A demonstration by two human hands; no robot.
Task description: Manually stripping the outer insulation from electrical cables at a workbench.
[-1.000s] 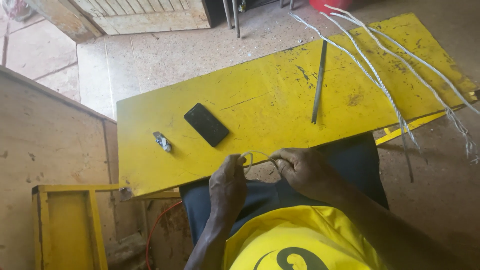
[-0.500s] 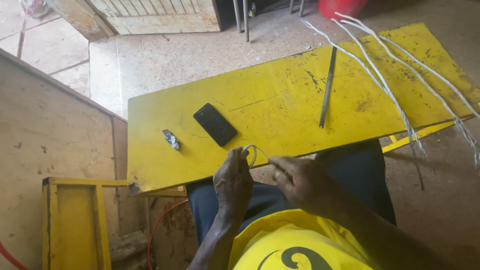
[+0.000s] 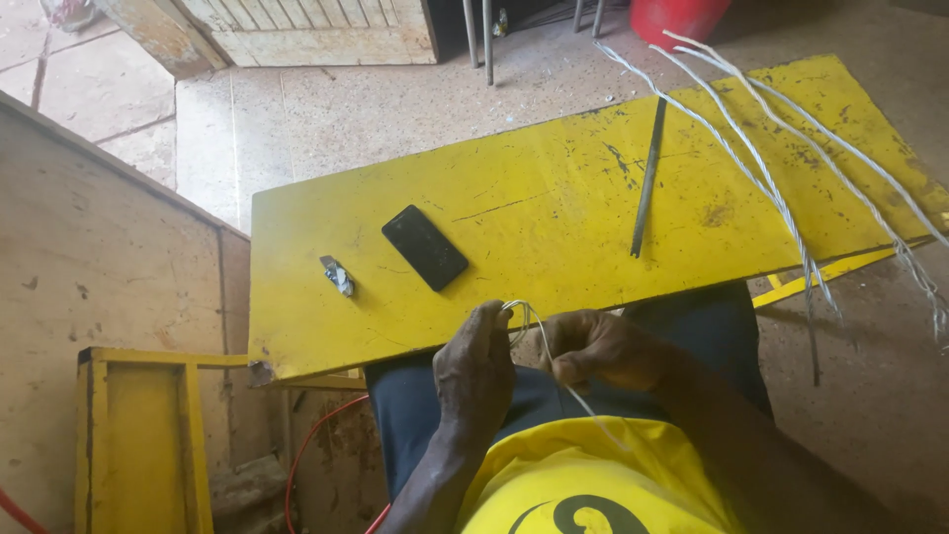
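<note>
Both my hands work a thin white wire [image 3: 539, 336] at the near edge of a yellow board [image 3: 554, 213]. My left hand [image 3: 474, 366] pinches a small loop of the wire at its fingertips. My right hand [image 3: 598, 348] grips the same wire just to the right, and the strand runs down over my yellow shirt. A black phone [image 3: 424, 246] lies on the board above my left hand. A small metal clip [image 3: 337, 275] lies left of the phone. A dark metal rod [image 3: 647, 178] lies further right.
Several long twisted white wires [image 3: 781, 198] drape over the board's right end onto the concrete floor. A yellow frame [image 3: 138, 435] stands at lower left beside a wooden panel [image 3: 89, 257]. A red cable [image 3: 306, 465] hangs under the board. A red bucket [image 3: 687, 15] is at the top.
The view has shifted slightly. My left hand has lifted the wire loop a little higher at the board's edge, and my right hand has drawn closer to it.
</note>
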